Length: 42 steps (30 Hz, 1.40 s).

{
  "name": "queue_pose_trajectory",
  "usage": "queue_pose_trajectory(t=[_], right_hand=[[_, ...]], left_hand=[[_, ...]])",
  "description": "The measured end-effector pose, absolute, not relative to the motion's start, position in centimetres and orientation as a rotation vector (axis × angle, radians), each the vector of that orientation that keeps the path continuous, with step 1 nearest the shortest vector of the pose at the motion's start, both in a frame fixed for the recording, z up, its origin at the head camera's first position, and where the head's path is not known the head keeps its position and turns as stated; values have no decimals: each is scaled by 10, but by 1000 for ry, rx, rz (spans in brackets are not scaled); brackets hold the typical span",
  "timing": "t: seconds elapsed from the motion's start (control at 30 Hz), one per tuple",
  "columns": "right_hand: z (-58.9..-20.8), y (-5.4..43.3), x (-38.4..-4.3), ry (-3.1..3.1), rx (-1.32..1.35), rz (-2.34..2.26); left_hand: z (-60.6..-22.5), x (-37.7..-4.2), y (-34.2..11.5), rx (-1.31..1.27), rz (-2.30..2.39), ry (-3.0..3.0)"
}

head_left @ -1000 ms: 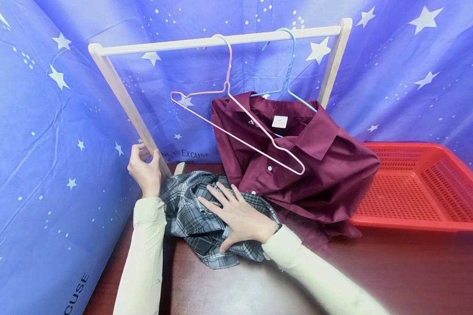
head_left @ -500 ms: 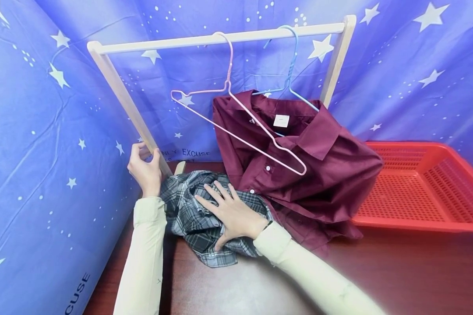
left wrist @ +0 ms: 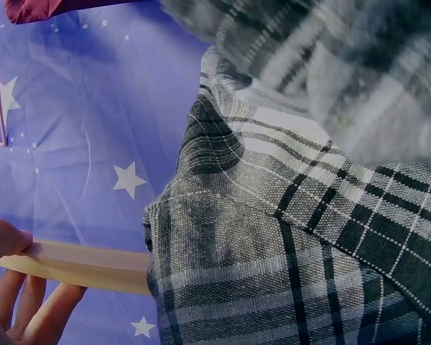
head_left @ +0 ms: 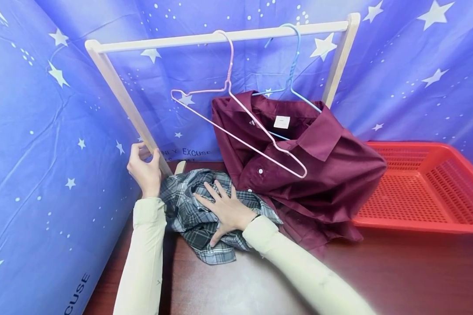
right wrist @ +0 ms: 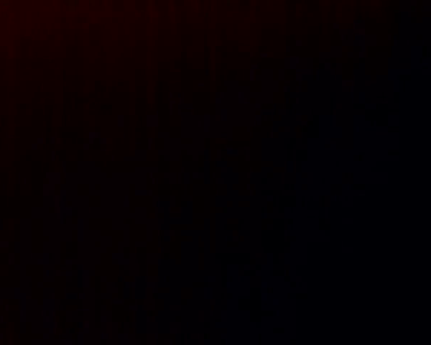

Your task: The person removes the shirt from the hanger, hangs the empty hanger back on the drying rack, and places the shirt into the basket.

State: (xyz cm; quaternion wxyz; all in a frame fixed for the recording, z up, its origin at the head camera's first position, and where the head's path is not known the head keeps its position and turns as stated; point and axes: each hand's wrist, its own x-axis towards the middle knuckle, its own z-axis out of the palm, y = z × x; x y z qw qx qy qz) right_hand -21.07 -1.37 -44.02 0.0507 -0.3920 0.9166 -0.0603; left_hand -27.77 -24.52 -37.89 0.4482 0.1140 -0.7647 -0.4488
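Observation:
My left hand (head_left: 145, 173) pinches the left post of the wooden garment rack (head_left: 122, 99) low down, thumb on one side and fingers on the other; the left wrist view also shows the post (left wrist: 93, 267) between them. With fingers spread, my right hand (head_left: 229, 211) lies flat on a crumpled grey plaid shirt (head_left: 187, 218), bunched at the foot of that post. From the bar hangs a bare pink hanger (head_left: 229, 76). Right of it, a maroon shirt (head_left: 319, 188) hangs on a blue hanger (head_left: 291, 72), its lower part slumped onto the table. The right wrist view is almost black.
A red plastic basket (head_left: 410, 225) stands at the right, partly behind the maroon shirt. Behind and to the left hangs a blue star-patterned curtain (head_left: 55, 144). The tabletop is dark reddish-brown (head_left: 398, 271).
My right hand has slid a little left across the plaid shirt, shifting its folds slightly. The left hand keeps its grip on the post.

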Motion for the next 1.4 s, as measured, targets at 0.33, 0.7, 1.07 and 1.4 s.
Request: queue_pose_trajectory(t=[0.33,0.7,1.07,1.4], right_hand=[[-456,-22,-219,2751,-1071,-174],[-458,-28,-225,2825,-1085,-65],[-460,-27,-219,2912,-1285,12],[-459,-23,-213,2933,-1390,65]], left_hand=[[-377,-278,-244,306,-1119,-1897],[-376,-277,-244,301,-1120,-1906],[-376,-276,-244,303,-1117,-1899],[-376,-276,-244,302,-1123,-1896]])
